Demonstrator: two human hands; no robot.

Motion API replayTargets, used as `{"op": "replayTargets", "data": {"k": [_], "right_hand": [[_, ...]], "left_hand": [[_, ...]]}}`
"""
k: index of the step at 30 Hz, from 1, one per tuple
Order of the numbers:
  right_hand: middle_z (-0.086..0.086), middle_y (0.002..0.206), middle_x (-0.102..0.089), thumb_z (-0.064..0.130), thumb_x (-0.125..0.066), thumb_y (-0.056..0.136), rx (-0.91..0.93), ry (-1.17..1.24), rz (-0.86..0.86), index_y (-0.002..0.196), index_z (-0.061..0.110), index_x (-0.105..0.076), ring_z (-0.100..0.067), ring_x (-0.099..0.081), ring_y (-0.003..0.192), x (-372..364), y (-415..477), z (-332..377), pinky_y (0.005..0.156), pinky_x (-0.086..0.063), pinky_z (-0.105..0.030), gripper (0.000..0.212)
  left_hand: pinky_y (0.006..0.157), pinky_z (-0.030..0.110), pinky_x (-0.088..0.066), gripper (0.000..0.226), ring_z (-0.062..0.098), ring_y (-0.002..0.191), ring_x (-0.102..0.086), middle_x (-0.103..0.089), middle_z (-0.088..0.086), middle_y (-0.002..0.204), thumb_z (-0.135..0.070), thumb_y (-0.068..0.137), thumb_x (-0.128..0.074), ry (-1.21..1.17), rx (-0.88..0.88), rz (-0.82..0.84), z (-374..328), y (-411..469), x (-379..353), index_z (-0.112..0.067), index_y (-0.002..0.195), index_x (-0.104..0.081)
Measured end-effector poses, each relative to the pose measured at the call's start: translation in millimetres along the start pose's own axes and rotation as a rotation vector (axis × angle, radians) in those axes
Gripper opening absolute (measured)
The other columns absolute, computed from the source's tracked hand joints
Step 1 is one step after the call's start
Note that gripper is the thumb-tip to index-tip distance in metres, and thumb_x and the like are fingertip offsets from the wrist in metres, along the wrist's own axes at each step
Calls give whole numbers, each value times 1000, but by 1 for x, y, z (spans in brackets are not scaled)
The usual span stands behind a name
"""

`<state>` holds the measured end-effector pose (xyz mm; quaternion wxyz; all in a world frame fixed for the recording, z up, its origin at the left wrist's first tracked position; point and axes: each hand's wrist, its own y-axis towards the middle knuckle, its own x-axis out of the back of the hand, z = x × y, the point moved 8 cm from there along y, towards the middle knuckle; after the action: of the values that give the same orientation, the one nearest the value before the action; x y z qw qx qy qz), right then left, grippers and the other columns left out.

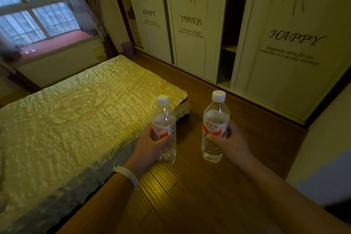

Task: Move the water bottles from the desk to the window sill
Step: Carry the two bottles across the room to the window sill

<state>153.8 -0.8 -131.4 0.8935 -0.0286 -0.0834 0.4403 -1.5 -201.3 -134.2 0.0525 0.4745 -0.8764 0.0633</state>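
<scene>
I hold two clear plastic water bottles with white caps and red-and-white labels, both upright in front of me over the wooden floor. My left hand grips the left bottle around its label. My right hand grips the right bottle the same way. The window sill, a reddish ledge under the barred window, lies far off at the upper left. Some clear bottles stand on its left part. No desk is in view.
A bed with a shiny yellow cover fills the left side between me and the sill. Wardrobe sliding doors line the right wall, one gap open. A strip of wooden floor runs between bed and wardrobe. A small purple bin stands in the far corner.
</scene>
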Motion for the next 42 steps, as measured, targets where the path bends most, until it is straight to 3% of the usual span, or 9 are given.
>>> {"op": "replayTargets", "data": {"k": [4,9,13,16,21,26,31,36,42], "right_hand": [[12,107,-61,15,-75,82,-13,0,-6,120,29,-49,-3,-59,95,14,36,3,67,-44,-19,49],[9,110,-61,16,-76,80,-30,-29,-17,125,27,-49,-5,-59,99,19,93,1,71,-47,-22,54],[0,118,-62,17,-78,78,-52,-62,-57,128,22,-51,-17,-62,108,19,150,-8,87,-54,-36,57],[1,118,-62,16,-79,78,-66,-70,-77,129,23,-51,-16,-62,107,15,199,-8,80,-53,-29,58],[9,111,-61,13,-77,80,-84,-56,-117,126,27,-48,-6,-60,101,4,284,8,68,-47,-16,56],[8,115,-58,15,-78,79,-114,-104,-210,130,24,-47,-13,-57,105,3,353,28,82,-50,-27,60],[11,111,-57,17,-79,79,-146,-121,-270,128,25,-48,-14,-56,106,10,407,39,89,-49,-37,59],[4,123,-58,20,-79,79,-170,-156,-285,134,23,-47,-19,-56,113,18,463,44,94,-50,-43,64],[8,120,-55,18,-78,80,-146,-122,-235,134,25,-45,-16,-53,113,29,550,46,95,-48,-40,64]], "left_hand": [[78,38,-58,50,22,95,-71,-73,4,104,-25,68,-80,-23,21,3,-3,43,-10,-22,115,-62],[78,39,-58,58,20,94,-71,-73,1,103,-38,58,-81,-24,51,-4,6,103,-15,-27,112,-62],[82,46,-58,50,19,94,-70,-73,-1,101,-42,56,-81,-25,78,-14,19,164,-15,-38,103,-64],[85,56,-55,52,24,98,-69,-73,1,104,-41,58,-84,-34,79,30,26,221,-18,-37,106,-65],[86,50,-57,50,20,98,-70,-73,-3,105,-37,65,-82,-78,95,122,26,321,-25,-36,112,-64],[70,22,-53,37,9,92,-69,-71,-6,102,-20,79,-78,-81,50,171,6,414,-30,-29,111,-61],[67,19,-53,42,8,92,-70,-71,-3,106,-18,81,-76,-95,33,207,-4,478,-40,-24,120,-60],[70,21,-52,41,12,94,-69,-71,-2,104,-15,81,-76,-78,23,216,-7,533,-50,-25,117,-61],[72,24,-52,40,12,94,-69,-72,-2,105,-15,81,-76,-38,24,218,-9,614,-74,-29,116,-61]]}}
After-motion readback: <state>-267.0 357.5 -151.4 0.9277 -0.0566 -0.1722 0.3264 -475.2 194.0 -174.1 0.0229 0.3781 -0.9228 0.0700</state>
